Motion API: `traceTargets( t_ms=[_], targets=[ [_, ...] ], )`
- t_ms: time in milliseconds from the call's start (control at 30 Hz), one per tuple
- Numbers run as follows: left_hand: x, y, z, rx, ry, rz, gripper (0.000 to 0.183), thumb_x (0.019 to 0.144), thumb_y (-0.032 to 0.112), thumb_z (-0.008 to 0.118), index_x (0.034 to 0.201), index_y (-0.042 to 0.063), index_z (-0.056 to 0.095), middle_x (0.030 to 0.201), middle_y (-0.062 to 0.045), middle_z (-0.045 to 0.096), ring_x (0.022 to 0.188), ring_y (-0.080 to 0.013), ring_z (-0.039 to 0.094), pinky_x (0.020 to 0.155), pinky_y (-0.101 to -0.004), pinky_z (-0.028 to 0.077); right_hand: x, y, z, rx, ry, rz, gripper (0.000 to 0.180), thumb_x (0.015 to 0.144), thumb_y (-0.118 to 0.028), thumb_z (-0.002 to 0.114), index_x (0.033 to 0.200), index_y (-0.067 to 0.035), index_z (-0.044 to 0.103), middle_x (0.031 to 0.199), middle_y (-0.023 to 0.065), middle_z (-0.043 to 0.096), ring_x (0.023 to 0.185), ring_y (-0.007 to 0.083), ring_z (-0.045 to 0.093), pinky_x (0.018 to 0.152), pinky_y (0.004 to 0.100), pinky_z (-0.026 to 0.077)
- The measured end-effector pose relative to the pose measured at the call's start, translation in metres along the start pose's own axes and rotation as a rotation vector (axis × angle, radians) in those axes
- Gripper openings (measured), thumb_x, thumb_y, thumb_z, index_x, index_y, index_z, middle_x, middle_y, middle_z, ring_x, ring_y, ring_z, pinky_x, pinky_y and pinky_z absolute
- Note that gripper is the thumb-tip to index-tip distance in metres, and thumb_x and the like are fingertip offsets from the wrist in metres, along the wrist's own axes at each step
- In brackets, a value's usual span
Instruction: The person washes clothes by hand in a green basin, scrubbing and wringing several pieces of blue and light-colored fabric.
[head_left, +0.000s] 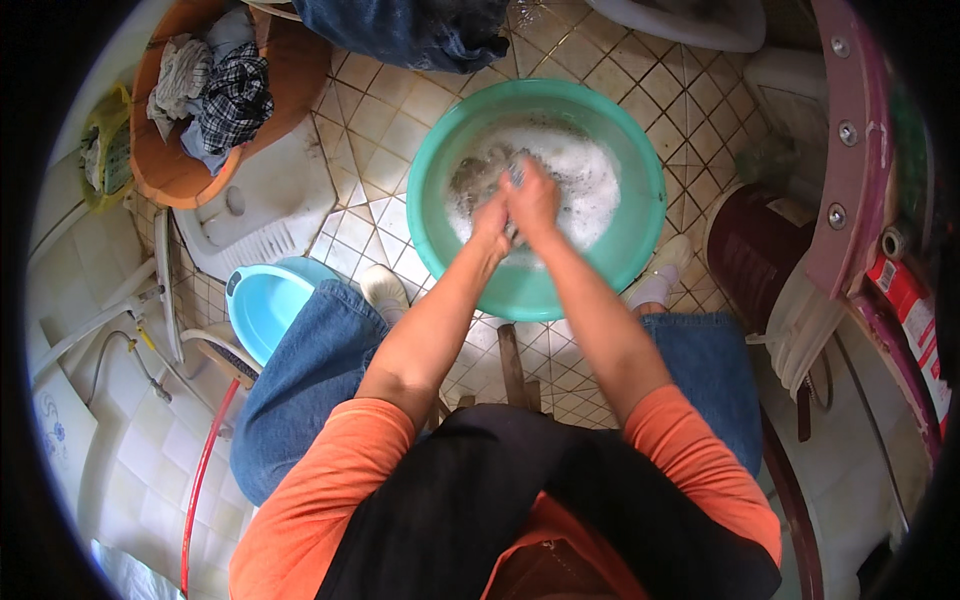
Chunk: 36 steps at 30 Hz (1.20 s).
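A green plastic basin (517, 289) stands on the floor in front of me, with soapy water and white foam (592, 191) inside. My left hand (491, 221) and my right hand (534, 196) are pressed together low over the suds near the basin's middle. A small bit of grey wet cloth (517, 176) shows at the fingers, and both hands appear closed around it. Most of it is hidden by the hands and foam. Dark, greyish wet material (472, 180), too blurred to name exactly, lies in the water left of the hands.
An orange tub (292, 97) of crumpled clothes (232, 97) stands at upper left, above a squat toilet (262, 210). Near my left leg is a light-blue basin (262, 300). Dark denim (405, 34) hangs at the top. A dark red bucket (757, 247) stands right.
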<state>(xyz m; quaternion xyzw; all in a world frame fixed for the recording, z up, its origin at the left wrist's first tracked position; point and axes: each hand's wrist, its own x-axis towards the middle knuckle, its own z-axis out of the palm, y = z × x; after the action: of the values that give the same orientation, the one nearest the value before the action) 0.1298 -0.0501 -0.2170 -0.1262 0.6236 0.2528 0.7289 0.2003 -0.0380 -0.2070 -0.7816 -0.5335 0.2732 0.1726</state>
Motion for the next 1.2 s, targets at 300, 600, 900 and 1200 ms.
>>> traceTargets(
  t_ms=[300,600,900,1200],
  targets=[
    [-0.001,0.027,-0.022,-0.149,-0.060,0.061,0.030,0.081,0.036,0.055,0.104,0.018,0.047,0.087,-0.004,0.057,0.083,-0.0205,0.057,0.072,-0.0437,0.049,-0.005,0.041,0.018,0.107,-0.048,0.209,0.030,0.070,-0.021,0.062,0.096,-0.005,0.057,0.097,0.0172,0.051,0.093,0.0362,0.047,0.080,0.0417,0.038],
    [0.028,-0.001,-0.044,-0.315,-0.540,0.076,0.023,0.081,0.015,0.056,0.102,0.007,0.053,0.087,-0.009,0.057,0.079,-0.0200,0.057,0.066,-0.0332,0.049,-0.040,-0.035,-0.002,0.296,0.037,-0.033,0.020,0.069,-0.018,0.064,0.080,-0.003,0.057,0.081,0.0149,0.056,0.078,0.0348,0.055,0.065,0.0406,0.045],
    [0.024,0.015,-0.044,-0.318,0.031,0.280,0.028,0.082,0.019,0.056,0.108,0.010,0.048,0.095,-0.010,0.058,0.087,-0.0235,0.059,0.067,-0.0390,0.052,0.025,0.039,-0.008,0.020,0.131,0.067,0.040,0.070,-0.016,0.064,0.105,-0.002,0.053,0.108,0.0181,0.049,0.102,0.0341,0.046,0.083,0.0402,0.040],
    [0.025,0.006,-0.069,0.084,-0.403,0.388,0.023,0.086,0.021,0.045,0.097,0.004,0.056,0.090,-0.007,0.060,0.085,-0.0234,0.055,0.078,-0.0349,0.044,-0.080,-0.068,-0.022,0.495,-0.223,-0.069,0.027,0.063,-0.002,0.062,0.087,-0.001,0.051,0.080,0.0192,0.056,0.078,0.0393,0.053,0.068,0.0425,0.043]
  ],
)
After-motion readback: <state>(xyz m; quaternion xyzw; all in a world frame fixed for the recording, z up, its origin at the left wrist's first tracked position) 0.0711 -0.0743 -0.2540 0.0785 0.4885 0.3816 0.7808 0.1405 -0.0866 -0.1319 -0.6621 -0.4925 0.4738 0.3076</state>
